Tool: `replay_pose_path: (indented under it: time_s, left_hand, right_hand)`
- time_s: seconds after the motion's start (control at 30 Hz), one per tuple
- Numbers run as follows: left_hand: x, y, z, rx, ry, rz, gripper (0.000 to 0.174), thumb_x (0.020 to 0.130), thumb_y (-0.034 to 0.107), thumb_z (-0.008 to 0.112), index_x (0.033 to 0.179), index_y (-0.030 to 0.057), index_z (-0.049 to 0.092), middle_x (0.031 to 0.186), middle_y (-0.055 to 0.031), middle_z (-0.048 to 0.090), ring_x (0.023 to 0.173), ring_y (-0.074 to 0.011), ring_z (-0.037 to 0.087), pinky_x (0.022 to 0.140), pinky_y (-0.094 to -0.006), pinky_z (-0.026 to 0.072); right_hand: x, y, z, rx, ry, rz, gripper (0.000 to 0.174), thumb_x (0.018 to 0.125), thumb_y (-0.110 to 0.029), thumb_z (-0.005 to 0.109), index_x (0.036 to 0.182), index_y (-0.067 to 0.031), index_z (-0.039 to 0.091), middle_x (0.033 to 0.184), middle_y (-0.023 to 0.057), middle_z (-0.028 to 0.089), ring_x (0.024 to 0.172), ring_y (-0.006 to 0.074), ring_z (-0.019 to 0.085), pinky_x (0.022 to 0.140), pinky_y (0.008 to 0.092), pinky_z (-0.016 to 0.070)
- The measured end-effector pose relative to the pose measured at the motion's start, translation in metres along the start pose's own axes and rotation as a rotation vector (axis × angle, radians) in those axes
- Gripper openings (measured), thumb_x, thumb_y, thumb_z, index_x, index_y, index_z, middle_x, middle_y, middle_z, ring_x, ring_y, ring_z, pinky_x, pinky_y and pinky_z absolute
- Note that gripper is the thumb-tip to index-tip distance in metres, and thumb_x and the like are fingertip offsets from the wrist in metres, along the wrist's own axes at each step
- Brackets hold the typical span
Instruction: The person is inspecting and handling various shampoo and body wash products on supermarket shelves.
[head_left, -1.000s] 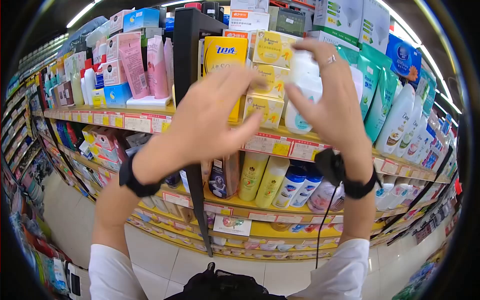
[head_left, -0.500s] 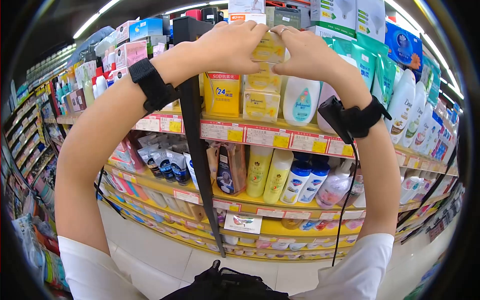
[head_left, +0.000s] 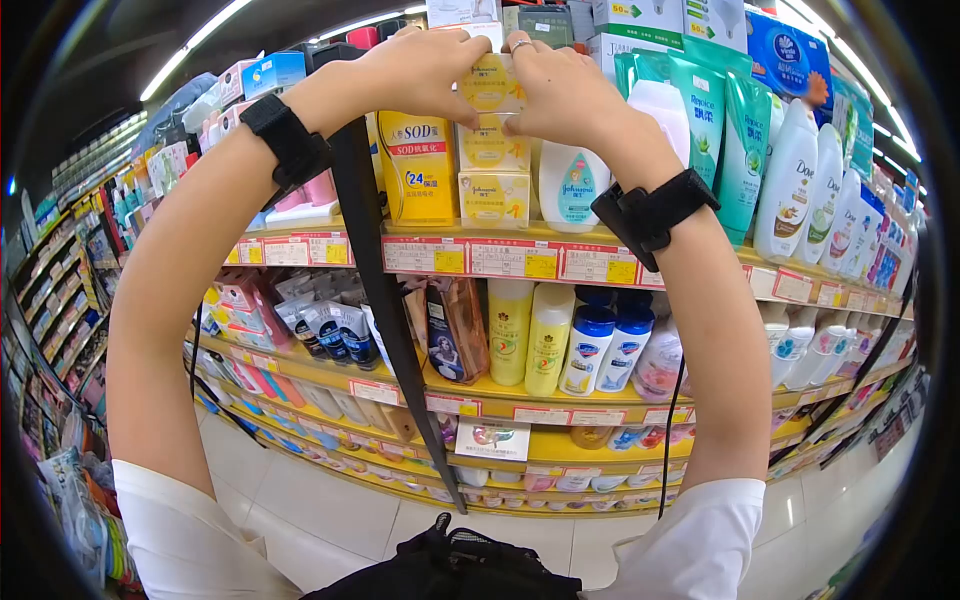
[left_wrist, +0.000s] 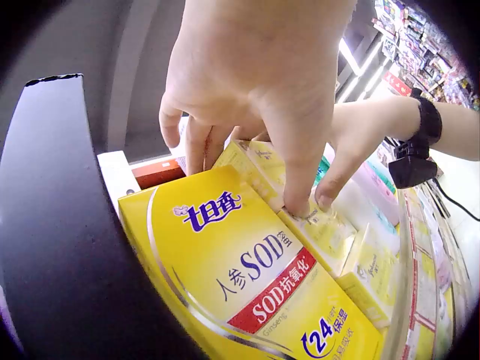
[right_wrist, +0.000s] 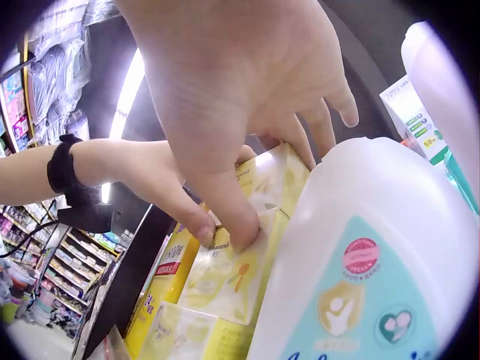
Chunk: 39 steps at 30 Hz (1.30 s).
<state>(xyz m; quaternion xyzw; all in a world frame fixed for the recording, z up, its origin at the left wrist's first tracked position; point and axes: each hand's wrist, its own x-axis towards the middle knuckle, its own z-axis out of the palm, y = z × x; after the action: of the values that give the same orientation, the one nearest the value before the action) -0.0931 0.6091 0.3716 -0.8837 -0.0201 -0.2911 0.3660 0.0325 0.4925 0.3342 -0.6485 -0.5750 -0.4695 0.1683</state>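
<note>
Three yellow Johnson's boxes stand in a stack on the upper shelf: the top box [head_left: 490, 92], the middle box [head_left: 495, 152] and the bottom box [head_left: 495, 203]. My left hand [head_left: 425, 72] grips the upper part of the stack from the left, my right hand [head_left: 568, 95] from the right. In the left wrist view, both thumbs lie at the front of the middle box [left_wrist: 321, 231], close together. The fingers reach round the sides of the top box [right_wrist: 276, 180]; some fingertips are hidden behind it.
A taller yellow SOD box [head_left: 418, 175] stands left of the stack, beside a black post [head_left: 365, 200]. Close on the right is a white Johnson's bottle [head_left: 573, 195]. Green tubes [head_left: 742, 150] and Dove bottles [head_left: 790, 190] fill the shelf farther right. Price labels [head_left: 500, 258] line its edge.
Both hands, blurred and apart in front of the shelf at first, have come up to the stack and closed in on its upper boxes. The view has shifted slightly to the right.
</note>
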Motion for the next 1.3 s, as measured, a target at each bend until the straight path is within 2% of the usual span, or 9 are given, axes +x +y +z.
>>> replay_pose_path:
  time_s: [0.3, 0.37, 0.43, 0.7, 0.77, 0.8, 0.83, 0.9, 1.3]
  left_hand:
    - [-0.011, 0.005, -0.023, 0.072, 0.202, 0.063, 0.060, 0.061, 0.027, 0.069, 0.112, 0.0045, 0.046, 0.095, -0.0128, 0.058, 0.089, -0.0274, 0.056, 0.078, -0.0343, 0.0425]
    - [-0.015, 0.014, -0.036, 0.038, 0.331, 0.068, 0.053, 0.059, 0.030, 0.069, 0.100, 0.0035, 0.049, 0.081, -0.0149, 0.058, 0.079, -0.0278, 0.057, 0.076, -0.0387, 0.0390]
    - [-0.019, 0.020, -0.042, 0.017, 0.351, 0.064, 0.052, 0.059, 0.031, 0.067, 0.100, 0.0035, 0.049, 0.080, -0.0141, 0.058, 0.079, -0.0276, 0.057, 0.072, -0.0365, 0.0402]
    - [-0.054, 0.062, -0.057, -0.044, 0.669, 0.274, 0.050, 0.057, 0.026, 0.068, 0.098, 0.0033, 0.049, 0.080, -0.0110, 0.057, 0.074, -0.0247, 0.056, 0.068, -0.0323, 0.0394]
    - [-0.065, 0.072, -0.048, -0.061, 0.620, 0.200, 0.059, 0.062, 0.034, 0.065, 0.108, 0.0011, 0.049, 0.094, -0.0161, 0.058, 0.086, -0.0267, 0.056, 0.075, -0.0340, 0.0410]
    - [-0.074, 0.086, -0.052, -0.050, 0.576, 0.182, 0.059, 0.058, 0.025, 0.067, 0.109, 0.0031, 0.049, 0.097, -0.0135, 0.058, 0.089, -0.0263, 0.056, 0.077, -0.0339, 0.0408]
    - [-0.082, 0.098, -0.054, -0.041, 0.531, 0.166, 0.061, 0.054, 0.016, 0.070, 0.110, 0.0052, 0.050, 0.099, -0.0109, 0.058, 0.091, -0.0259, 0.056, 0.079, -0.0338, 0.0407]
    - [-0.103, 0.113, -0.041, -0.201, 0.461, 0.109, 0.066, 0.050, 0.012, 0.071, 0.112, 0.0043, 0.049, 0.106, -0.0120, 0.056, 0.096, -0.0276, 0.053, 0.082, -0.0346, 0.0397]
    - [-0.222, 0.232, 0.080, -1.262, -0.254, -0.326, 0.089, 0.060, 0.026, 0.073, 0.130, 0.0025, 0.023, 0.121, -0.0213, 0.039, 0.110, -0.0360, 0.041, 0.092, -0.0410, 0.0334]
  right_hand:
    - [-0.001, 0.008, 0.001, 0.001, 0.240, -0.006, 0.060, 0.061, -0.027, 0.069, 0.110, -0.0003, 0.046, 0.103, 0.0180, 0.055, 0.092, 0.0320, 0.056, 0.079, 0.0378, 0.0453]
    - [-0.006, 0.004, -0.025, -0.004, 0.223, -0.014, 0.064, 0.061, -0.032, 0.070, 0.110, 0.0016, 0.045, 0.101, 0.0176, 0.055, 0.086, 0.0293, 0.058, 0.076, 0.0341, 0.0463]
    - [-0.017, -0.010, -0.064, 0.319, -0.060, 0.038, 0.072, 0.071, -0.025, 0.063, 0.125, 0.0041, 0.027, 0.116, 0.0272, 0.044, 0.110, 0.0332, 0.044, 0.093, 0.0362, 0.0348]
    - [-0.072, -0.031, -0.106, 0.620, 0.177, -0.027, 0.077, 0.070, -0.034, 0.065, 0.125, 0.0048, 0.028, 0.109, 0.0228, 0.049, 0.103, 0.0296, 0.048, 0.087, 0.0352, 0.0389]
    - [-0.078, -0.035, -0.136, 1.063, -0.346, 0.343, 0.077, 0.071, -0.034, 0.065, 0.126, 0.0035, 0.026, 0.109, 0.0215, 0.049, 0.101, 0.0289, 0.048, 0.087, 0.0361, 0.0388]
    - [-0.096, -0.061, -0.107, 0.646, 0.024, 0.155, 0.068, 0.069, -0.030, 0.066, 0.119, 0.0040, 0.036, 0.103, 0.0209, 0.053, 0.095, 0.0278, 0.053, 0.081, 0.0348, 0.0426]
    - [-0.099, -0.025, -0.073, 1.081, -0.119, 0.241, 0.067, 0.064, -0.022, 0.070, 0.119, -0.0034, 0.038, 0.103, 0.0110, 0.053, 0.095, 0.0211, 0.053, 0.085, 0.0317, 0.0402]
    - [-0.123, -0.029, -0.063, 0.921, -0.088, 0.164, 0.066, 0.064, -0.019, 0.071, 0.120, -0.0032, 0.038, 0.104, 0.0073, 0.051, 0.097, 0.0160, 0.050, 0.088, 0.0294, 0.0374]
    - [-0.279, -0.106, 0.028, 1.111, -0.390, 0.359, 0.081, 0.053, -0.021, 0.077, 0.121, -0.0026, 0.036, 0.115, 0.0143, 0.046, 0.108, 0.0270, 0.045, 0.091, 0.0345, 0.0353]
